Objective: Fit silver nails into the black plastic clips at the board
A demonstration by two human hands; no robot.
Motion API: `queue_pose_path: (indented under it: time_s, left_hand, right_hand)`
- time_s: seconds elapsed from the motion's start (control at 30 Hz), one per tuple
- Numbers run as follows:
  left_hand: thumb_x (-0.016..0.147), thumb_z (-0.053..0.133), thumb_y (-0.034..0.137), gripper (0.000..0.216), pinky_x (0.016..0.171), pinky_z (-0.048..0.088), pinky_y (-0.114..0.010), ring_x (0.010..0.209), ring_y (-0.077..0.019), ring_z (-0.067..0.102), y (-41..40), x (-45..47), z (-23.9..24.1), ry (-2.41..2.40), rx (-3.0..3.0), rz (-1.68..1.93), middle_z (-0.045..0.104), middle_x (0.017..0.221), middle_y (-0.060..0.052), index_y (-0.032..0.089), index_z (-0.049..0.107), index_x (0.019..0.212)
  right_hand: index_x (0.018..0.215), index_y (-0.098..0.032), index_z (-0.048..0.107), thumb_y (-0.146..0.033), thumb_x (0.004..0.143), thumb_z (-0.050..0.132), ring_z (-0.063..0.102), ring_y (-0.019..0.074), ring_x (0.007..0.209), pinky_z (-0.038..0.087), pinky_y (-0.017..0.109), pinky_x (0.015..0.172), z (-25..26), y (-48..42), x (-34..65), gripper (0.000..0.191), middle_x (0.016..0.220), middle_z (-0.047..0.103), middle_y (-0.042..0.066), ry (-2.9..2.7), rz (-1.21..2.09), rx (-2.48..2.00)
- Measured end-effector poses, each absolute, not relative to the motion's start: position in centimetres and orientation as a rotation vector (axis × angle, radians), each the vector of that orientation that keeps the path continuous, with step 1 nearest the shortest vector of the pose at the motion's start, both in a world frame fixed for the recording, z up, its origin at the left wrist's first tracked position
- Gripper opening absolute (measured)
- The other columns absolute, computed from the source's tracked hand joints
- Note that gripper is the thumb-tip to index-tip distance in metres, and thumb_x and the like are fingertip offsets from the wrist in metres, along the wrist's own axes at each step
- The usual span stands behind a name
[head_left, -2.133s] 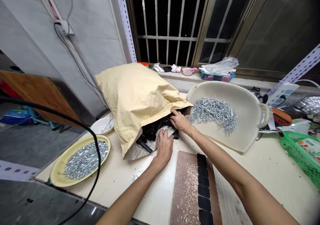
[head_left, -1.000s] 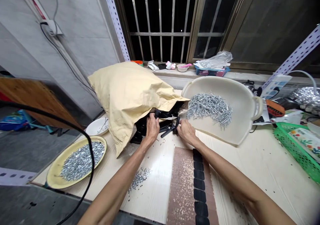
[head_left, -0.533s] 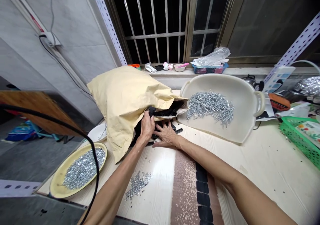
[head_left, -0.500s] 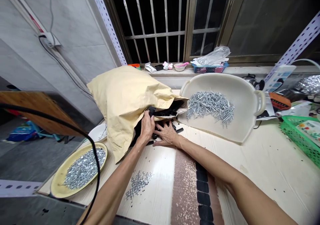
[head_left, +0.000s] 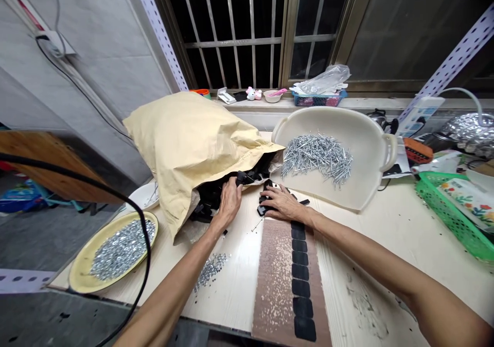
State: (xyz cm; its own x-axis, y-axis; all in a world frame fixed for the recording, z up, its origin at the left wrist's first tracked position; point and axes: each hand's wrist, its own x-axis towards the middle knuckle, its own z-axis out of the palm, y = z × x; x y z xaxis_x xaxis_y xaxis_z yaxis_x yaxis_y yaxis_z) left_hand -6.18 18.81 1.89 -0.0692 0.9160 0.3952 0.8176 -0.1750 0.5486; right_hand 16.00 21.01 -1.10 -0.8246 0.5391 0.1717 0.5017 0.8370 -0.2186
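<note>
A tan paper sack (head_left: 193, 141) lies on the table with its mouth open toward me, and black plastic parts (head_left: 210, 197) spill out of it. My left hand (head_left: 229, 203) reaches into that mouth, fingers curled over the black parts. My right hand (head_left: 280, 203) lies flat, fingers spread, on a few loose black parts (head_left: 264, 206) just outside the sack. In front of it a brown board (head_left: 281, 280) carries a row of black pieces (head_left: 299, 272) along its right side.
A cream tray (head_left: 366, 182) heaped with silver screws (head_left: 316, 156) sits right of the sack. A yellow plate (head_left: 83, 280) of small silver nuts stands at the front left, with loose nuts (head_left: 210, 270) near the table edge. A green basket (head_left: 447, 213) is far right. A black cable (head_left: 116, 197) hangs at left.
My right hand slid right and toward me, dragging a few black parts out onto the table near the brown board. My left hand stayed in the sack's mouth.
</note>
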Motion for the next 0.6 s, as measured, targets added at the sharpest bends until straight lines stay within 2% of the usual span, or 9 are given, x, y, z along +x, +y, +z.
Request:
queue_pose_path:
  time_s: [0.13, 0.23, 0.3, 0.37, 0.47, 0.53, 0.6]
  left_hand:
    - [0.087, 0.048, 0.029, 0.015, 0.077, 0.047, -0.035, 0.084, -0.0231, 0.064, 17.4, -5.4, 2.4, 1.795, 1.792, 1.118, 0.067, 0.087, -0.009, 0.017, 0.055, 0.093]
    - [0.087, 0.049, 0.039, 0.021, 0.075, 0.047, -0.031, 0.08, -0.0197, 0.065, 16.2, -4.7, 3.5, 1.613, 1.562, 1.264, 0.068, 0.083, -0.006, 0.019, 0.054, 0.091]
    - [0.086, 0.049, 0.045, 0.027, 0.071, 0.049, -0.03, 0.073, -0.0174, 0.065, 15.6, -4.1, 4.1, 1.435, 1.387, 1.329, 0.067, 0.078, -0.004, 0.019, 0.051, 0.093]
    - [0.085, 0.05, 0.049, 0.031, 0.067, 0.05, -0.029, 0.067, -0.0157, 0.065, 15.2, -3.3, 4.3, 1.291, 1.197, 1.337, 0.066, 0.075, -0.002, 0.02, 0.048, 0.095]
    - [0.082, 0.055, 0.051, 0.036, 0.065, 0.051, -0.028, 0.068, -0.0145, 0.066, 14.7, -1.8, 4.2, 1.187, 1.019, 1.305, 0.067, 0.084, -0.004, 0.02, 0.047, 0.097]
    - [0.081, 0.058, 0.05, 0.037, 0.067, 0.051, -0.028, 0.073, -0.0142, 0.066, 14.2, -0.9, 4.0, 1.098, 0.989, 1.283, 0.067, 0.094, -0.006, 0.019, 0.049, 0.1]
    - [0.079, 0.062, 0.046, 0.039, 0.069, 0.051, -0.026, 0.078, -0.0138, 0.065, 13.4, -0.4, 3.8, 0.993, 0.977, 1.249, 0.065, 0.1, -0.006, 0.019, 0.052, 0.106]
  right_hand:
    - [0.108, -0.02, 0.063, -0.036, 0.087, 0.057, 0.038, 0.0267, 0.128, 0.026, 0.05, 0.106, -1.1, 20.6, 17.1, 0.027, 0.139, 0.045, 0.01, -2.71, 0.295, -0.797]
    - [0.104, -0.017, 0.062, -0.028, 0.084, 0.059, 0.042, 0.0241, 0.124, 0.033, 0.042, 0.103, -0.3, 20.6, 17.7, 0.024, 0.136, 0.046, 0.012, -2.51, 0.34, -0.808]
    - [0.102, -0.016, 0.063, -0.028, 0.083, 0.059, 0.046, 0.0234, 0.118, 0.037, 0.039, 0.099, 0.8, 20.7, 17.9, 0.022, 0.128, 0.051, 0.012, -2.292, 0.362, -0.875]
    - [0.095, -0.016, 0.064, -0.032, 0.082, 0.06, 0.053, 0.0227, 0.104, 0.043, 0.037, 0.091, 2.2, 20.6, 17.6, 0.021, 0.11, 0.059, 0.011, -2.057, 0.41, -0.995]
    - [0.087, -0.015, 0.064, -0.037, 0.081, 0.059, 0.057, 0.0172, 0.075, 0.048, 0.029, 0.069, 4.0, 19.5, 15.7, 0.023, 0.082, 0.061, 0.004, -1.833, 0.759, -1.083]
    - [0.088, -0.014, 0.064, -0.037, 0.081, 0.058, 0.055, 0.0138, 0.065, 0.046, 0.025, 0.058, 4.4, 18.2, 14.1, 0.024, 0.074, 0.059, 0.001, -1.752, 1.071, -1.029]
    - [0.094, -0.014, 0.063, -0.033, 0.084, 0.053, 0.055, 0.0119, 0.06, 0.045, 0.023, 0.055, 4.4, 16.9, 13.2, 0.024, 0.071, 0.059, 0.0, -1.726, 1.252, -0.965]
